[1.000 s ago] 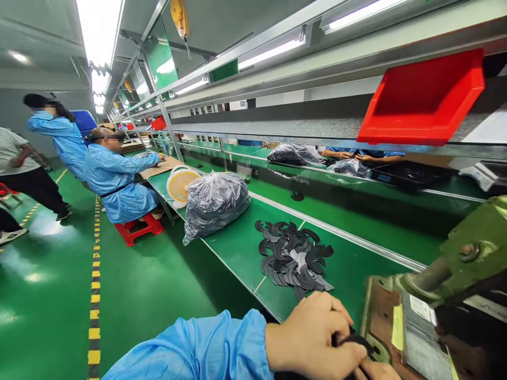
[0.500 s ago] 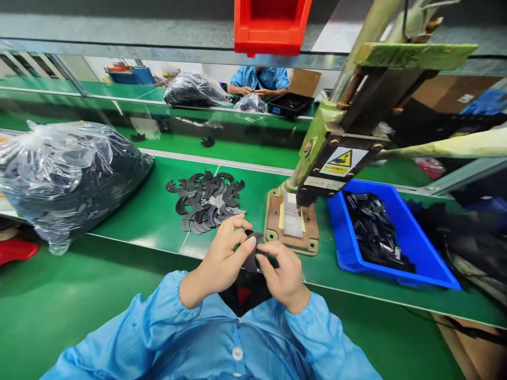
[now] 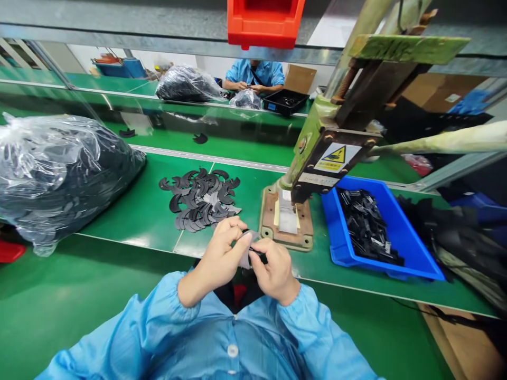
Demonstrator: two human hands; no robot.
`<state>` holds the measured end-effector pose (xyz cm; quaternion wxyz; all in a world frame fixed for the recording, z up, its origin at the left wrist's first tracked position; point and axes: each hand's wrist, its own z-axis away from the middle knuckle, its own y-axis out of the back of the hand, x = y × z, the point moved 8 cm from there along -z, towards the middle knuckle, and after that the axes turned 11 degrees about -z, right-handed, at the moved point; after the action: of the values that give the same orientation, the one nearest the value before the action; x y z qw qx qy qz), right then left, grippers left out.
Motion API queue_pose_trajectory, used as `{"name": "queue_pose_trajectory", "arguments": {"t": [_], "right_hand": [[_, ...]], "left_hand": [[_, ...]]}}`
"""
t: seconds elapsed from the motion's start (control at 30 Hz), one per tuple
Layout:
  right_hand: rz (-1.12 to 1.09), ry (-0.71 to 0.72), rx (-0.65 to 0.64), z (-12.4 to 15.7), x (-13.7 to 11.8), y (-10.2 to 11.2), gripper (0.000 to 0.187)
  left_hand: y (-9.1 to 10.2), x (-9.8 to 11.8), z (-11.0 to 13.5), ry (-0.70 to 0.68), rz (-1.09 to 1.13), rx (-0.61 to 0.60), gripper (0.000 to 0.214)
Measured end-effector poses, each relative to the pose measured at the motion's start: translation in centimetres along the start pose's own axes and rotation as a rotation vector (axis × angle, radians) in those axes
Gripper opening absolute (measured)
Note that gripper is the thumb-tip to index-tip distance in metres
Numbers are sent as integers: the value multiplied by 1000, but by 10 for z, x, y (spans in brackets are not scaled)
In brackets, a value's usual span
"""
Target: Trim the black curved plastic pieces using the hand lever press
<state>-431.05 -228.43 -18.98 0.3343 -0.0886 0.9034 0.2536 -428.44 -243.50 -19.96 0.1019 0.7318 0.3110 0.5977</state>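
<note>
The green counter (image 3: pixel 146 214) runs across before me beneath a shelf (image 3: pixel 119 18). By its front edge, my left hand (image 3: pixel 222 256) and right hand (image 3: pixel 275 269) pinch a dark curved piece (image 3: pixel 245 257). Green surface shows between the bulging bag (image 3: pixel 67 174) at left and the pile (image 3: pixel 204 198); the press (image 3: pixel 332 158) and blue bin (image 3: pixel 407 237) block the right.

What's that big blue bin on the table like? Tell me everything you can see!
It's a bright blue, open-topped bin, plastic by its look, with a rim around its walls. It sits upright on the smooth green tabletop, right of the green metal press. A jumble of small black pieces lies inside, mostly toward its left; bare blue shows along the right.
</note>
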Motion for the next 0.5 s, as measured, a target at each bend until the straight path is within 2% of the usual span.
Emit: {"name": "queue_pose_trajectory", "arguments": {"t": [0.1, 0.23, 0.33, 0.43, 0.5], "right_hand": [[-5, -57, 45, 4, 7, 2, 12], [-45, -97, 123, 10, 10, 8, 15], [-68, -99, 153, 12, 12, 12, 16], [-73, -73, 135, 14, 14, 16, 17], [-51, -98, 140, 19, 19, 22, 22]], "left_hand": [[-10, -14, -4, 83, 110, -32, 46], [-12, -17, -6, 149, 282, -44, 49], [-10, -21, -3, 322, 470, -67, 44], [-30, -22, 4, 482, 645, -350, 49], [-36, -24, -1, 469, 637, -479, 51]]}}
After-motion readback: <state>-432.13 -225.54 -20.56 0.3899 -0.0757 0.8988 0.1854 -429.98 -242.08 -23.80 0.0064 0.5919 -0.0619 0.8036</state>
